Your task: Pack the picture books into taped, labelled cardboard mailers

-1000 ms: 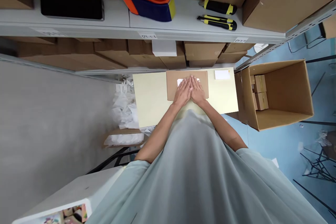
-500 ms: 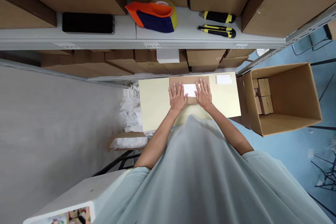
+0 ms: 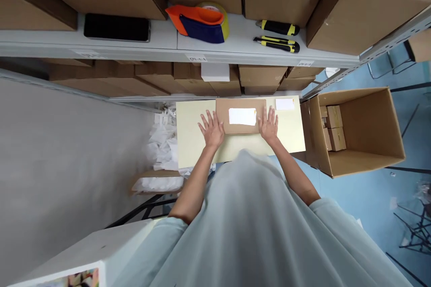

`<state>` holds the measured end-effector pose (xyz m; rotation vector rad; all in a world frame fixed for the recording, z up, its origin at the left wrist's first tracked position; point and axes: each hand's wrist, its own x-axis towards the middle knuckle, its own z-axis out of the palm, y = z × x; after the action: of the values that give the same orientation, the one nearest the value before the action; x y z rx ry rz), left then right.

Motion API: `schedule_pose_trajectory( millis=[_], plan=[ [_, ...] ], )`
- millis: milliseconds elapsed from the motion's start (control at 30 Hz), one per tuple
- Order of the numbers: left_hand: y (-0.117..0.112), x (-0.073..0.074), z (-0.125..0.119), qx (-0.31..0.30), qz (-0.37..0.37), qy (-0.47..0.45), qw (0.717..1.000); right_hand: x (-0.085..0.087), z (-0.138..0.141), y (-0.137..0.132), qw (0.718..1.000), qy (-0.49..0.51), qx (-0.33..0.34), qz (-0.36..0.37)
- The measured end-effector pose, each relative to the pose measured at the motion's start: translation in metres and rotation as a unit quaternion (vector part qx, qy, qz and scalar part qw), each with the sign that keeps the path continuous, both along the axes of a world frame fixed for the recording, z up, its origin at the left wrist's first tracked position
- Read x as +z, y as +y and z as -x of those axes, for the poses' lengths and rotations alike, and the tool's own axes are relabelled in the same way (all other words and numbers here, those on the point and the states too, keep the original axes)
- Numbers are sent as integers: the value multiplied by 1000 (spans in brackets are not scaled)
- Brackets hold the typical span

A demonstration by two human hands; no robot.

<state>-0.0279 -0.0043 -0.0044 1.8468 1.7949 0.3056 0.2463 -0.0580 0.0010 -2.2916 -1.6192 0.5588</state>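
The flat box (image 3: 241, 102) is smooth, matt cardboard.

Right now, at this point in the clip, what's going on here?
A person has the left hand and right hand, fingers spread, at opposite ends of a flat brown box on a pale yellow table. A white label lies uncovered on top. To the right, an open carton holds smaller boxes.
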Motion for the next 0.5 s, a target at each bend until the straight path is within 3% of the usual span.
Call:
schedule_pose_trajectory(
  millis=[100,200,333,500],
  plan=[
    [-11,-3,23,52,44,-52,996,-2,-21,-26,995,81,-60,10],
    [-24,-5,31,60,84,-137,985,-3,-21,-45,985,155,-65,27],
    [-32,-6,34,99,67,-203,972,2,10,-43,983,160,-59,74],
    [-28,-4,69,184,58,-217,957,21,54,-14,974,197,-29,110]
  ],
)
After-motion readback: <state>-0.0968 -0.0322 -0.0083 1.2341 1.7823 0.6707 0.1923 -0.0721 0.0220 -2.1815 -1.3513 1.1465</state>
